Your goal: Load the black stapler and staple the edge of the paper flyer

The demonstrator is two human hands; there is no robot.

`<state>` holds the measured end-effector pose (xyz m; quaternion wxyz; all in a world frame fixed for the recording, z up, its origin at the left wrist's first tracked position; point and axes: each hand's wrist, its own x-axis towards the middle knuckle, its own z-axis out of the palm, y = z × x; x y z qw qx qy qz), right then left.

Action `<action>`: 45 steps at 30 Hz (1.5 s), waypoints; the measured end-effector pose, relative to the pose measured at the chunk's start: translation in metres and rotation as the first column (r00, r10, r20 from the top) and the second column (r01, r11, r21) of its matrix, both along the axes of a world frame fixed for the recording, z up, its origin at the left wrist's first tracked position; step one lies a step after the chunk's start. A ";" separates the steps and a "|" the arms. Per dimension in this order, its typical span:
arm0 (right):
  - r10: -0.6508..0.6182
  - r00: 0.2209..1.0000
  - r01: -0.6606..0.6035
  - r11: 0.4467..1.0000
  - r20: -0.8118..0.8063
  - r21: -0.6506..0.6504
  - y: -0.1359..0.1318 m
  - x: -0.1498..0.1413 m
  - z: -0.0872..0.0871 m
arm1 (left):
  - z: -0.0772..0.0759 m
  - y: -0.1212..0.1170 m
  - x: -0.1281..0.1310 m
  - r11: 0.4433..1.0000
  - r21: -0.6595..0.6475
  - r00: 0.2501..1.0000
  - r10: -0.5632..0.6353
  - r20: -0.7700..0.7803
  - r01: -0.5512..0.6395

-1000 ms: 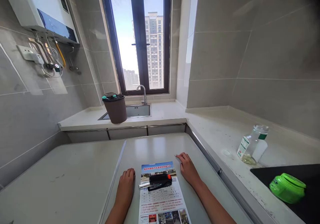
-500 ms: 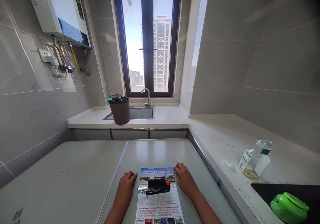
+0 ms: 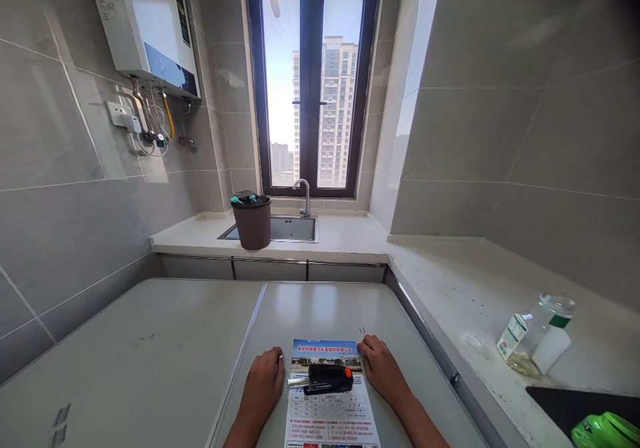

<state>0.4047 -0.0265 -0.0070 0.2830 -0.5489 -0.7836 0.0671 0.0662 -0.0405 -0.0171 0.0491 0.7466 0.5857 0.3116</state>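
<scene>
A printed flyer point(image 3: 330, 408) lies flat on the grey table point(image 3: 165, 348) in front of me. On its upper part rests a black stapler point(image 3: 327, 378) with a red tip and a metal end. My left hand point(image 3: 264, 385) rests on the table at the flyer's left edge, fingers curled loosely, holding nothing. My right hand point(image 3: 380, 368) lies at the flyer's upper right corner, fingers flat on the table and touching the paper's edge.
A brown bin point(image 3: 253, 220) stands on the counter by the sink point(image 3: 293, 229) and tap under the window. On the right counter are a tilted glass jar point(image 3: 535, 335) and a green lid point(image 3: 607, 430) on a black surface. A water heater point(image 3: 150, 28) hangs upper left.
The view has tilted up and swung left. The flyer, stapler and both hands sit lower in the picture. My hands keep their places beside the flyer.
</scene>
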 end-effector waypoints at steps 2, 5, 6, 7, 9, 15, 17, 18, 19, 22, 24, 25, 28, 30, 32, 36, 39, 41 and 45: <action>-0.009 0.994 0.009 1.000 -0.112 0.000 -0.016 -0.012 0.005 | 0.001 -0.002 -0.001 0.999 -0.020 0.999 -0.030 0.034 0.031; -0.044 0.968 0.049 0.999 -0.249 0.015 -0.048 -0.036 0.008 | 0.000 -0.003 -0.005 0.994 -0.063 0.989 -0.086 0.118 0.093; -0.056 0.965 0.059 0.998 -0.255 0.006 -0.057 -0.044 0.009 | -0.001 -0.002 -0.006 0.991 -0.072 0.984 -0.103 0.146 0.115; -0.068 0.967 0.066 0.998 -0.246 -0.015 -0.063 -0.051 0.011 | -0.002 -0.001 -0.008 0.988 -0.076 0.978 -0.119 0.172 0.134; -0.083 0.974 0.069 0.995 -0.210 -0.072 -0.068 -0.063 0.015 | -0.005 0.001 -0.011 0.982 -0.072 0.962 -0.155 0.226 0.175; -0.003 0.983 -0.024 0.988 -0.182 -0.150 -0.055 -0.083 0.022 | -0.009 0.004 -0.016 0.965 -0.043 0.899 -0.222 0.376 0.257; -0.002 0.983 -0.022 0.991 -0.183 -0.129 -0.054 -0.087 0.018 | -0.006 0.004 -0.015 0.967 -0.035 0.891 -0.218 0.398 0.252; -0.002 0.983 -0.019 0.994 -0.182 -0.112 -0.054 -0.087 0.015 | -0.004 0.004 -0.015 0.967 -0.034 0.889 -0.216 0.403 0.251; 0.002 0.984 -0.019 0.995 -0.180 -0.094 -0.054 -0.087 0.012 | -0.002 0.003 -0.014 0.968 -0.037 0.890 -0.212 0.404 0.247; 0.031 0.984 -0.039 0.998 -0.175 -0.045 -0.057 -0.084 0.004 | 0.003 -0.003 -0.010 0.978 -0.064 0.901 -0.158 0.404 0.200; 0.077 0.979 -0.083 0.996 -0.188 -0.028 -0.059 -0.082 0.001 | 0.005 -0.013 -0.005 0.985 -0.072 0.902 -0.115 0.415 0.159; 0.112 0.974 -0.120 0.992 -0.197 -0.026 -0.061 -0.081 0.000 | 0.005 -0.018 -0.002 0.986 -0.070 0.901 -0.107 0.421 0.149; 0.217 0.949 -0.228 0.973 -0.227 -0.023 -0.065 -0.080 -0.001 | 0.005 -0.034 0.006 0.987 -0.064 0.898 -0.107 0.426 0.148; 0.235 0.941 -0.246 0.969 -0.244 -0.014 -0.067 -0.080 0.000 | 0.005 -0.041 0.008 0.990 -0.061 0.896 -0.088 0.436 0.127; 0.231 0.940 -0.240 0.971 -0.250 -0.006 -0.069 -0.081 0.001 | 0.005 -0.043 0.010 0.993 -0.057 0.890 -0.064 0.451 0.100; 0.239 0.945 -0.242 0.970 -0.224 0.013 -0.070 -0.082 0.001 | 0.005 -0.040 0.011 0.988 -0.055 0.894 -0.107 0.435 0.145; 0.250 0.944 -0.249 0.968 -0.218 0.033 -0.069 -0.082 -0.002 | 0.004 -0.040 0.011 0.980 -0.039 0.885 -0.160 0.437 0.196; 0.255 0.940 -0.252 0.967 -0.226 0.041 -0.067 -0.082 -0.004 | 0.004 -0.041 0.010 0.975 -0.040 0.859 -0.172 0.482 0.218; 0.254 0.940 -0.254 0.967 -0.227 0.033 -0.067 -0.082 -0.006 | 0.004 -0.038 0.006 0.966 -0.104 0.766 -0.121 0.631 0.238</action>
